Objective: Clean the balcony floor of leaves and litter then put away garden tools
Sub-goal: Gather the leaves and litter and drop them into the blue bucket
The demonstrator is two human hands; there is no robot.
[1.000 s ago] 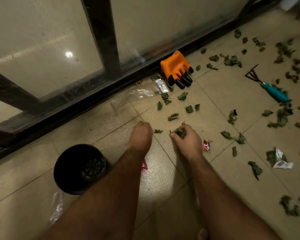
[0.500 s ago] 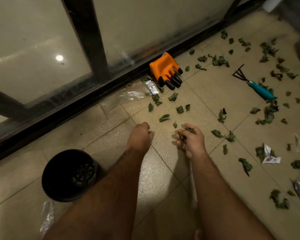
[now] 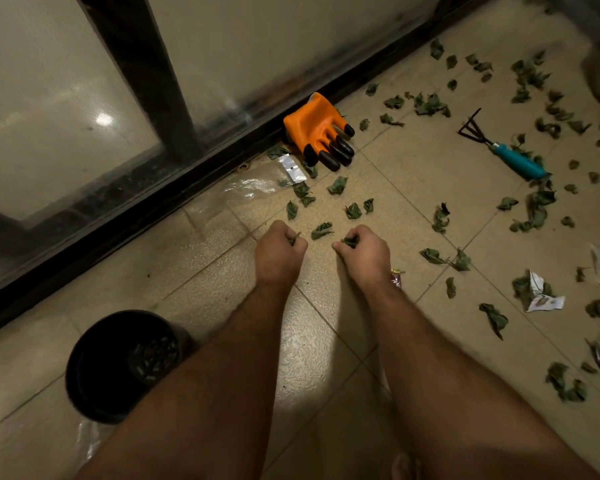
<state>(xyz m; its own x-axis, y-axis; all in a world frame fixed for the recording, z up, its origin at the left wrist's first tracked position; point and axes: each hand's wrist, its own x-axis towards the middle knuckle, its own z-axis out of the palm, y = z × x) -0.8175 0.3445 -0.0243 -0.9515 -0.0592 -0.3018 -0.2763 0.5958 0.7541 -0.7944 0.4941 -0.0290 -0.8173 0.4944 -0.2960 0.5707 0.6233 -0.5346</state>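
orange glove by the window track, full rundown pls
The orange glove looks like rubbery coated fabric, with black pointed claw tips on its fingers. It lies on the tiled floor against the dark window track, cuff toward the track, claws pointing out over the floor. No hand touches it. Dry leaves and a silvery wrapper lie close by its claws.

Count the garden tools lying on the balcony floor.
2. An orange clawed glove lies against the window track, beyond the hands. A small rake with a teal handle lies among leaves to the right. More may lie outside the view.
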